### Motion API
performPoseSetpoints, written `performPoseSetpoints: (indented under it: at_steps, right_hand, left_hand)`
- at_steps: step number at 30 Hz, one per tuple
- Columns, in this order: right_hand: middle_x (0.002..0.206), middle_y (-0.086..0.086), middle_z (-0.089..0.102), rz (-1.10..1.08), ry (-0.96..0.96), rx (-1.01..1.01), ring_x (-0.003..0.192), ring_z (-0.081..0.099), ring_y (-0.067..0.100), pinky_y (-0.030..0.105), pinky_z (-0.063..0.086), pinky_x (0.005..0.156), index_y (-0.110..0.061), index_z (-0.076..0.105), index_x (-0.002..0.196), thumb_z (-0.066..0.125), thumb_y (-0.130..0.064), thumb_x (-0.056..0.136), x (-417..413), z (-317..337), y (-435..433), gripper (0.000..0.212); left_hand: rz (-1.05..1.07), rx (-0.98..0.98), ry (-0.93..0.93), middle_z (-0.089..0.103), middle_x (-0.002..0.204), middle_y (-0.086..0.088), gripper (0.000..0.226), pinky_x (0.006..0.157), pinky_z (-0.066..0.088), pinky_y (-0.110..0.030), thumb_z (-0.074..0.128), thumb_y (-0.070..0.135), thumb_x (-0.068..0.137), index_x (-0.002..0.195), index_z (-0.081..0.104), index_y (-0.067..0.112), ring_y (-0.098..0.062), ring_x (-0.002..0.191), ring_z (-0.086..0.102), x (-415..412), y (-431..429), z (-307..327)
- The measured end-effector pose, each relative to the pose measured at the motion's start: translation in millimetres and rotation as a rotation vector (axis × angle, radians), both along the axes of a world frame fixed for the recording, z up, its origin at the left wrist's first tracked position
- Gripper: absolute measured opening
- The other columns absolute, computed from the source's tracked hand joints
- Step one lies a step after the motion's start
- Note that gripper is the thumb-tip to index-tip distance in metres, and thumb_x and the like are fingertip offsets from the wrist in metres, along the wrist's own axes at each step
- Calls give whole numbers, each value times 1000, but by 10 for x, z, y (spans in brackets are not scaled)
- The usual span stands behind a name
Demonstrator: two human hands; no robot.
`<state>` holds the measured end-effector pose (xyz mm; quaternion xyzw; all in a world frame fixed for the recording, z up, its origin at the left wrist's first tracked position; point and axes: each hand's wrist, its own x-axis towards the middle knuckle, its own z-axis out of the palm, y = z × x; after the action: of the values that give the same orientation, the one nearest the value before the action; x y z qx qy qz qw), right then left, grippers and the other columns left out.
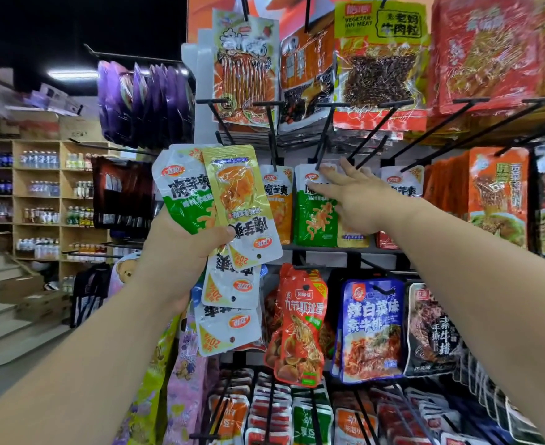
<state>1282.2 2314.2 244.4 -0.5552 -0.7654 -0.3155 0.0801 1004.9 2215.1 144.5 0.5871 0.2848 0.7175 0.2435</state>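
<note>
Left hand (181, 248) clutches snack packets (232, 194); right hand (361, 200), fingers spread, touches hanging packet (312, 220) edge.

The black peg rack (325, 139) carries hanging snack packets (377, 69), a green packet (316, 216) on its middle row, small pouches (309, 419) below.

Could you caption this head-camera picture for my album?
Left hand grips glossy green and yellow snack packets; open right hand reaches to a green packet hanging on a peg.

The yellow-green packet (381, 59) at the top reads "VEGETARIAN MEAT". The white packets (232, 292) show "20%" in yellow corners, upside down. The blue packet (372, 329) carries "辣白菜味" and "素牛排" in white characters.
</note>
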Motion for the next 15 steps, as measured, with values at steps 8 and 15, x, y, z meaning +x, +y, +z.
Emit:
performPoseSetpoints:
  at_steps: [8, 15]
  right_hand:
    - [164, -16, 22, 126, 342, -182, 136, 53, 32, 43, 48, 110, -42, 29, 160, 36, -2, 106, 10, 100, -276, 67]
    - [104, 1, 75, 537, 1063, -106, 93, 70, 21, 44, 63, 84, -23, 71, 113, 61, -39, 103, -480, -199, -1001, 22]
  left_hand:
    - [24, -30, -5, 79, 106, 3, 43, 80, 62, -37, 77, -3, 87, 119, 67, 24, -16, 96, 76, -11, 0, -8]
    - [-18, -50, -58, 78, 87, 11, 42, 57, 58, -19, 70, -10, 91, 125, 63, 14, -5, 77, 75, 56, -225, 45]
